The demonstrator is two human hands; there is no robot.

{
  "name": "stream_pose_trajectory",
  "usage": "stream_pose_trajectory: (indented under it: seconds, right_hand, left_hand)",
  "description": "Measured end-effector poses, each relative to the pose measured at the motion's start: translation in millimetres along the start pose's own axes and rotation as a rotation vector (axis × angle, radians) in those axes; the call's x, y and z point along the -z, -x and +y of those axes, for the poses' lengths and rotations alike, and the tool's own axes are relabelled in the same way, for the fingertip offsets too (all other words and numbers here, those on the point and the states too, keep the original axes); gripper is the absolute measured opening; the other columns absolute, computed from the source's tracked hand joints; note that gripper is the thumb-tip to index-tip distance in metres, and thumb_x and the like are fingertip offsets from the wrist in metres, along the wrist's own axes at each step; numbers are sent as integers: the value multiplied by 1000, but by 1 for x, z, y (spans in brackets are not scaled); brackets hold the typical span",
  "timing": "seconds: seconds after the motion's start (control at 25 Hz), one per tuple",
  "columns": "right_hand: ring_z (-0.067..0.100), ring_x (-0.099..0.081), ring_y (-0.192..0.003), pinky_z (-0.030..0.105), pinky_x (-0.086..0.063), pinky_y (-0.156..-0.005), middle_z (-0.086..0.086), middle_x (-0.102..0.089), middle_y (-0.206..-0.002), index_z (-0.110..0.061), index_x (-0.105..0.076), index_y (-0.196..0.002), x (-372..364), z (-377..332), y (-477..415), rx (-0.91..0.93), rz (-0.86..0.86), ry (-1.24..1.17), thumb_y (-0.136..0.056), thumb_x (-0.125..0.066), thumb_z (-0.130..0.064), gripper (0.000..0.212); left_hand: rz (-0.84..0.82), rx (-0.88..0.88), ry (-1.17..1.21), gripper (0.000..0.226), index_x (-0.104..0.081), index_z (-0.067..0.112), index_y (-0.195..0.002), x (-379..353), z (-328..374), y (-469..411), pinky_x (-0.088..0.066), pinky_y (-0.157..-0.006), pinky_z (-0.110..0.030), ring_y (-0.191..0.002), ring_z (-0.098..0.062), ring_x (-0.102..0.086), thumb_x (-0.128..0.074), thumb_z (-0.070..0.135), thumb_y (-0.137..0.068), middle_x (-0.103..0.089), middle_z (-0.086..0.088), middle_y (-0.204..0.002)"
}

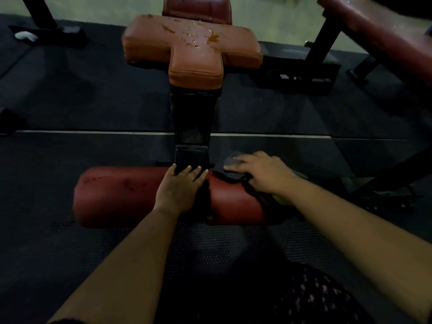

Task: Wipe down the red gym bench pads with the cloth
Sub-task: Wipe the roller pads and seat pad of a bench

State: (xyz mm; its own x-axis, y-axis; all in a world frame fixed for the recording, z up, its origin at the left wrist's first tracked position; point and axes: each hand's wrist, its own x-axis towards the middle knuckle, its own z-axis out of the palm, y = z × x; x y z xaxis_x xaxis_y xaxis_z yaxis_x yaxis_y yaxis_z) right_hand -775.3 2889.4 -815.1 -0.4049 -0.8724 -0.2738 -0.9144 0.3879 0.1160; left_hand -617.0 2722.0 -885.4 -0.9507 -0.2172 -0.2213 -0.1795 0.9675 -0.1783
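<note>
A red roller pad [121, 195] lies crosswise near me at the foot of the bench. My left hand [180, 188] rests flat on its middle, fingers straight, tips at the black frame post [191, 157]. My right hand [259, 171] presses flat on a dark grey cloth [230, 168] lying over the pad's right end. Farther off is a T-shaped red seat pad [194, 45] with orange stains and wet drops on top. A darker red back pad [196, 5] rises behind it.
Dark rubber mats cover the floor [70, 101], with a pale seam line running across. Another red bench [378, 31] on black legs stands at the upper right. A black frame foot [49, 31] is at the upper left. Something yellow-green [281, 199] shows under my right wrist.
</note>
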Motion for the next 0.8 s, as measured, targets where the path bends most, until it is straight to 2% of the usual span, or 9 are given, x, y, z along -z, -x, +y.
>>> stream_pose_trajectory:
  seconds: [0.12,0.2,0.28,0.36,0.44,0.56,0.6,0.68,0.8]
  right_hand:
    - [23,-36,-128,43,-49,-91,-18,-22,-156,-59,-19,-144,-17,43,48,-211,-45,17,-92,-50,-24,69]
    - [24,-37,-127,44,-49,-91,-17,-22,-156,-57,-19,-145,-26,45,73,-346,-12,26,-95,-49,-29,65]
    - [25,-38,-125,45,-48,-92,-16,-24,-155,-54,-22,-146,-31,28,77,-389,71,4,-96,-48,-32,60]
    - [26,-38,-124,45,-46,-92,-15,-26,-155,-53,-25,-146,-27,2,57,-331,158,-41,-96,-47,-31,59]
    - [28,-36,-125,45,-42,-93,-14,-23,-157,-52,-25,-146,-23,-27,29,-242,205,-63,-95,-47,-26,61]
    - [34,-38,-126,48,-41,-89,-8,-26,-157,-47,-32,-146,-19,-53,13,-60,240,-17,-92,-52,-23,62]
    - [36,-44,-121,49,-44,-83,-4,-35,-154,-45,-39,-143,-20,-52,17,20,275,34,-87,-60,-23,63]
    - [38,-57,-106,47,-48,-67,0,-53,-142,-41,-52,-135,-31,-32,37,103,347,152,-69,-74,-24,72]
    - [41,-58,-102,47,-48,-63,3,-55,-140,-41,-44,-137,-57,27,80,77,344,253,-55,-86,-22,94]
  left_hand:
    - [-35,20,91,114,3,25,-157,-3,1,-1,-5,-119,-49,-150,-18,-14,-44,86,-73,-5,5,-164]
    - [-52,11,99,125,3,24,-157,-2,0,0,-3,-120,-48,-150,-18,-14,-40,94,-62,-6,4,-165]
    - [-25,5,90,122,3,23,-157,-1,-1,1,-5,-120,-48,-150,-18,-14,-40,92,-65,-7,3,-165]
    - [14,7,80,108,2,24,-157,-2,-1,0,-8,-120,-47,-149,-18,-16,-44,81,-77,-9,2,-164]
    - [54,8,64,86,0,26,-157,-2,-2,-2,-11,-119,-45,-148,-18,-19,-46,60,-91,-11,3,-164]
    - [61,-4,27,70,-10,27,-156,-1,-3,-4,-14,-120,-42,-147,-17,-21,-47,34,-97,-12,5,-163]
    - [67,-6,29,70,-11,27,-156,-2,-4,-4,-14,-119,-42,-147,-17,-22,-47,36,-97,-13,5,-163]
    - [81,-1,53,83,-6,27,-157,-3,-4,-3,-16,-118,-42,-146,-17,-24,-49,56,-92,-16,4,-163]
    - [29,14,108,122,-2,26,-157,-2,-3,-2,-14,-118,-44,-146,-18,-23,-45,91,-63,-17,4,-163]
